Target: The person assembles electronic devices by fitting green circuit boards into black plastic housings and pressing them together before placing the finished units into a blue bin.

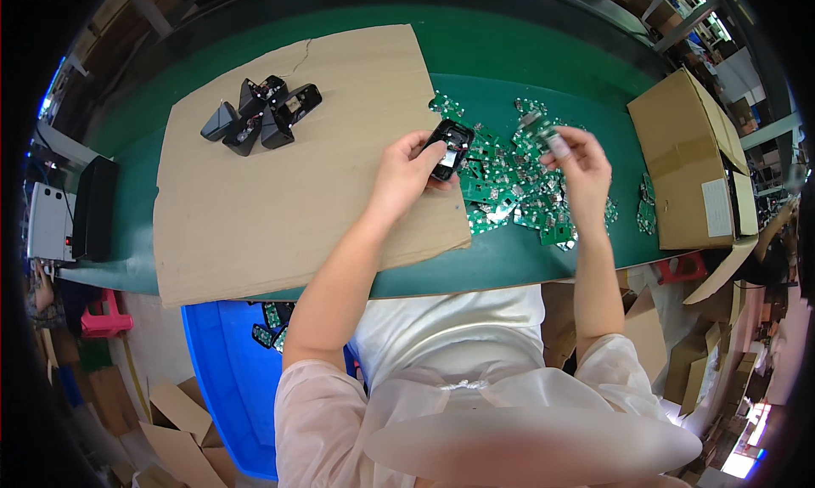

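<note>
My left hand (406, 170) is closed around a black plastic housing (459, 139), its open side up, with a whitish part showing inside. It holds the housing over the right edge of a flat cardboard sheet (297, 199). Pinched in my right hand (581, 163) is a small green circuit board (536, 126), slightly blurred, above a loose pile of circuit boards (518, 186). Toward the far left of the cardboard, several black housings (276, 124) lie in a cluster; some show their inner parts.
A cardboard box (679, 165) with open flaps stands at the table's right end, a few boards beside it. Below the table's front edge is a blue bin (222, 386) with black-and-green pieces. A black box-shaped object (94, 208) stands at the left end of the green table (509, 55).
</note>
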A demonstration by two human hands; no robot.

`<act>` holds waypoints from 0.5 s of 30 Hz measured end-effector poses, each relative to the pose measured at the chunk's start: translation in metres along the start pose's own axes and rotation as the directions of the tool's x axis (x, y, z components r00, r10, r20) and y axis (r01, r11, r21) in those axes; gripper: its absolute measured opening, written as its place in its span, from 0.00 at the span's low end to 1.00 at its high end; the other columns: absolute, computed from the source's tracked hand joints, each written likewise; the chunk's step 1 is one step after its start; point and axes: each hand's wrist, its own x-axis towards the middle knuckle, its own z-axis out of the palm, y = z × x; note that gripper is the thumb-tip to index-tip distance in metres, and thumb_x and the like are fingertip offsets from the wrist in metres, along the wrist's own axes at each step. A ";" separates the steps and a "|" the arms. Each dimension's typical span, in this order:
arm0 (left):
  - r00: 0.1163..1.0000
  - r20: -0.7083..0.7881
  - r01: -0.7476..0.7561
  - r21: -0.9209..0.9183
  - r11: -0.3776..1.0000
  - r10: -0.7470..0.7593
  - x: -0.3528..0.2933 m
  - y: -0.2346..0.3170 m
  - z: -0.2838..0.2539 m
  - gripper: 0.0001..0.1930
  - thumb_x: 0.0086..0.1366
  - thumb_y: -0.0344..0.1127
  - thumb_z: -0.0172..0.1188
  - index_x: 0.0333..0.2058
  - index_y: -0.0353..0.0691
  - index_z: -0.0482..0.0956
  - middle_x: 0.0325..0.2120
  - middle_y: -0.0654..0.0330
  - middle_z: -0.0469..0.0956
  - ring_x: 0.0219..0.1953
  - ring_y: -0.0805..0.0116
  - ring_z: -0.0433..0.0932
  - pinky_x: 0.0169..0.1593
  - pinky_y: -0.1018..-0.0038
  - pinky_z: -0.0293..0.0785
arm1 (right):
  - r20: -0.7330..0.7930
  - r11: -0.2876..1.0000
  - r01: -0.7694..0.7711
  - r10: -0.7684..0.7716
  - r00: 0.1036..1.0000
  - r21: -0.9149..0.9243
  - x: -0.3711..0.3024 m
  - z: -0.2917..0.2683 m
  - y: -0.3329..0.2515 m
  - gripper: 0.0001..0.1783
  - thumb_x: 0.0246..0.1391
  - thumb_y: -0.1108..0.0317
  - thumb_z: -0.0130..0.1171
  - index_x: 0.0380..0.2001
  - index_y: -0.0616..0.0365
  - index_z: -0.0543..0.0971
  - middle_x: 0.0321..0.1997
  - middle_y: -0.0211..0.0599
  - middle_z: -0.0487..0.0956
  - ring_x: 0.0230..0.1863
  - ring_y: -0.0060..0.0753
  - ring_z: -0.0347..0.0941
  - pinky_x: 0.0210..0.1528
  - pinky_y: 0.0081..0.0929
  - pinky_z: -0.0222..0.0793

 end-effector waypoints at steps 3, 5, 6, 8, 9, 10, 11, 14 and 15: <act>0.998 0.031 0.053 -0.115 0.992 -0.049 -0.003 0.001 -0.002 0.12 0.62 0.33 0.51 0.40 0.31 0.71 0.28 0.57 0.76 0.23 0.72 0.77 0.23 0.80 0.75 | 0.132 0.974 -0.060 0.032 0.991 0.216 -0.031 0.033 -0.021 0.09 0.53 0.76 0.53 0.39 0.64 0.73 0.32 0.34 0.74 0.26 0.21 0.72 0.26 0.15 0.68; 0.997 0.049 0.059 -0.150 0.987 -0.052 -0.001 0.000 -0.001 0.12 0.62 0.33 0.51 0.41 0.30 0.71 0.29 0.57 0.76 0.24 0.71 0.77 0.24 0.79 0.76 | 0.191 0.934 -0.136 0.074 0.979 0.331 -0.042 0.046 -0.025 0.11 0.53 0.76 0.54 0.41 0.65 0.72 0.31 0.35 0.74 0.26 0.20 0.71 0.25 0.15 0.68; 0.998 0.049 0.057 -0.150 0.987 -0.050 0.000 -0.002 -0.001 0.12 0.62 0.33 0.51 0.41 0.30 0.71 0.29 0.57 0.76 0.24 0.71 0.77 0.24 0.79 0.76 | 0.207 0.919 -0.162 0.091 0.974 0.359 -0.045 0.050 -0.026 0.11 0.53 0.76 0.53 0.41 0.65 0.71 0.31 0.35 0.74 0.26 0.20 0.71 0.24 0.16 0.69; 1.000 0.017 0.001 -0.098 0.995 0.000 0.002 -0.004 0.001 0.12 0.62 0.33 0.51 0.41 0.31 0.71 0.28 0.58 0.76 0.24 0.71 0.76 0.23 0.78 0.76 | 0.174 0.907 -0.174 0.115 0.978 0.382 -0.048 0.061 -0.026 0.11 0.53 0.75 0.54 0.41 0.66 0.71 0.31 0.35 0.74 0.26 0.20 0.71 0.24 0.15 0.69; 1.000 0.019 0.001 -0.099 0.995 0.001 0.002 -0.004 0.002 0.12 0.62 0.33 0.51 0.41 0.31 0.71 0.28 0.58 0.76 0.24 0.71 0.76 0.23 0.78 0.76 | 0.173 0.908 -0.173 0.114 0.978 0.381 -0.049 0.064 -0.026 0.11 0.53 0.75 0.54 0.41 0.66 0.71 0.31 0.35 0.74 0.26 0.20 0.71 0.24 0.15 0.69; 1.000 0.016 -0.023 -0.091 0.996 0.025 0.002 -0.004 0.003 0.12 0.62 0.32 0.51 0.41 0.31 0.71 0.28 0.58 0.76 0.23 0.72 0.76 0.23 0.78 0.76 | 0.149 0.906 -0.174 0.124 0.981 0.387 -0.049 0.067 -0.026 0.11 0.53 0.75 0.54 0.40 0.66 0.71 0.31 0.35 0.74 0.26 0.20 0.71 0.24 0.15 0.68; 0.999 0.014 -0.047 -0.083 0.995 0.049 0.002 -0.004 0.004 0.11 0.62 0.32 0.51 0.41 0.31 0.71 0.28 0.59 0.75 0.23 0.73 0.76 0.23 0.78 0.76 | 0.125 0.903 -0.174 0.135 0.983 0.392 -0.049 0.070 -0.025 0.11 0.53 0.75 0.54 0.40 0.66 0.71 0.31 0.35 0.74 0.25 0.20 0.71 0.24 0.15 0.68; 0.991 -0.052 -0.124 -0.025 0.992 0.123 0.002 -0.008 0.003 0.11 0.61 0.31 0.51 0.40 0.31 0.72 0.27 0.60 0.75 0.23 0.75 0.75 0.22 0.78 0.75 | 0.081 0.915 -0.161 0.141 0.987 0.371 -0.050 0.077 -0.023 0.11 0.53 0.75 0.54 0.40 0.65 0.71 0.31 0.35 0.74 0.25 0.20 0.71 0.24 0.14 0.68; 0.991 -0.052 -0.126 -0.026 0.992 0.125 0.001 -0.008 0.004 0.11 0.61 0.31 0.51 0.40 0.31 0.72 0.27 0.60 0.75 0.23 0.75 0.75 0.22 0.78 0.75 | 0.081 0.916 -0.159 0.139 0.987 0.369 -0.050 0.077 -0.022 0.11 0.53 0.75 0.54 0.40 0.65 0.71 0.31 0.35 0.74 0.25 0.20 0.71 0.24 0.14 0.68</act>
